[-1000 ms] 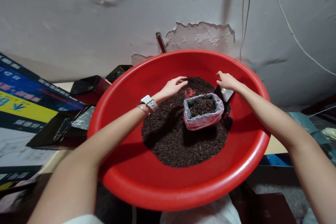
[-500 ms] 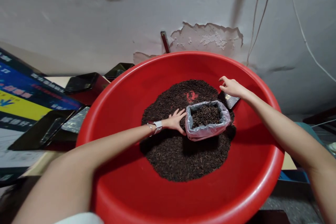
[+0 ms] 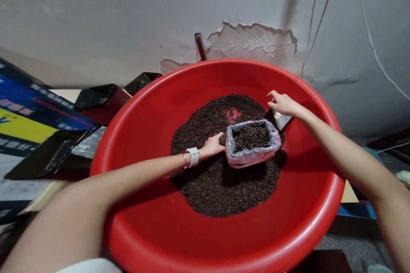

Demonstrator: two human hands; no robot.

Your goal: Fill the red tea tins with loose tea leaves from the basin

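Observation:
A big red basin (image 3: 224, 243) holds a heap of dark loose tea leaves (image 3: 218, 187). On the heap stands a small open plastic-lined bag (image 3: 250, 155), filled with the same leaves. My left hand (image 3: 213, 145), with a white watch (image 3: 193, 156) on its wrist, lies on the leaves against the bag's left side. Its fingers are curled together, and what they grip is hidden. My right hand (image 3: 282, 104) is behind the bag at the far right. Its bent fingers close on the top end of a dark flat tin (image 3: 280, 120) that is stuck in the leaves.
Black trays (image 3: 48, 153) and a dark red box (image 3: 102, 98) lie left of the basin, beside a blue and yellow carton (image 3: 25, 115). Behind is a grey wall with peeling paint (image 3: 253, 40) and hanging cables (image 3: 368, 30).
My left hand came back from the far side of the heap to the bag's left side, and its fingers went from spread to curled. My right hand stayed on the tin.

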